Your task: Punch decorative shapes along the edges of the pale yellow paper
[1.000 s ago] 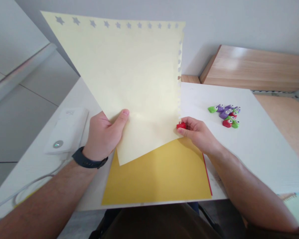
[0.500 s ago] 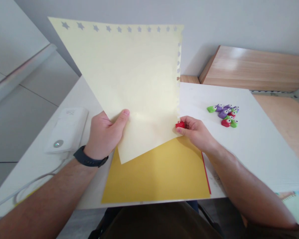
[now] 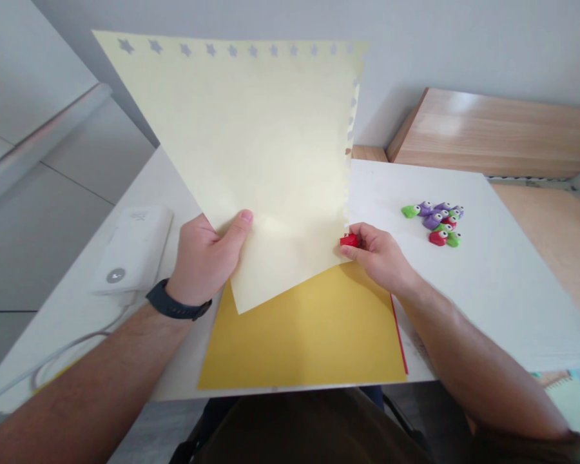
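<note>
My left hand [image 3: 205, 261] grips the lower left part of a pale yellow sheet of paper [image 3: 265, 148] and holds it up above the table. Star-shaped holes run along its top edge, and small cut-outs run down its right edge. My right hand [image 3: 377, 254] pinches a small red punch [image 3: 348, 241] against the sheet's lower right edge. Under the raised sheet a darker yellow sheet [image 3: 309, 335] lies flat on the white table [image 3: 502, 283], with a red sheet's edge [image 3: 399, 335] showing beneath it.
A cluster of several small green, purple and red punches [image 3: 437, 222] sits on the table right of my right hand. A white device with a cable [image 3: 133, 248] lies at the left. A wooden board [image 3: 493, 132] stands behind the table.
The raised sheet has shifted slightly right and tilted; both hands keep their grips and have barely moved. The view has drifted a little.
</note>
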`<state>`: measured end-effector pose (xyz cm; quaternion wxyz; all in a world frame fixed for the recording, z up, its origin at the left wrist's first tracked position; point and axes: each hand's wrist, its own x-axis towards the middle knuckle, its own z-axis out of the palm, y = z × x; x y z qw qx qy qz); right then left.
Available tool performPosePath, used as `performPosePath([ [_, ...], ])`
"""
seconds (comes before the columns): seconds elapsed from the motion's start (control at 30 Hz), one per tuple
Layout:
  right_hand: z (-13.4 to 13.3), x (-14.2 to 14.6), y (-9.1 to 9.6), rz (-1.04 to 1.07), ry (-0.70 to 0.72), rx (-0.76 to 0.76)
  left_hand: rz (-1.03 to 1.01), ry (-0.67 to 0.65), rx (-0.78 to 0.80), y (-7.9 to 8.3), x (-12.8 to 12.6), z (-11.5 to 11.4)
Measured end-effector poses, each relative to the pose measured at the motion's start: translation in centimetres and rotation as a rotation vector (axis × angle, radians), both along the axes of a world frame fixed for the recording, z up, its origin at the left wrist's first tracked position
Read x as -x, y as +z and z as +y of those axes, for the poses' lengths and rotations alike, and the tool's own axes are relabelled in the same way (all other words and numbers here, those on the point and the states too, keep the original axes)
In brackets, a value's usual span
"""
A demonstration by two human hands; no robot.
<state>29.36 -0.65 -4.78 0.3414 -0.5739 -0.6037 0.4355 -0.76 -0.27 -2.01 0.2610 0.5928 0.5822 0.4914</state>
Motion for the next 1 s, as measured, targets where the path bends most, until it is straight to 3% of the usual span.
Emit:
performPosePath([
  [0.37, 0.3, -0.1, 0.0, -0.036, 0.000, -0.027, 0.027, -0.014, -0.010, -0.1, -0.1, -0.1],
  [0.73, 0.5, 0.3, -0.2, -0.093, -0.037, -0.059, -0.072, -0.016, -0.010, -1.3, 0.0, 0.4],
  [1.0, 0.5, -0.1, -0.2, -0.017, -0.013, -0.080, -0.073, -0.009, -0.025, -1.3, 0.1, 0.7],
])
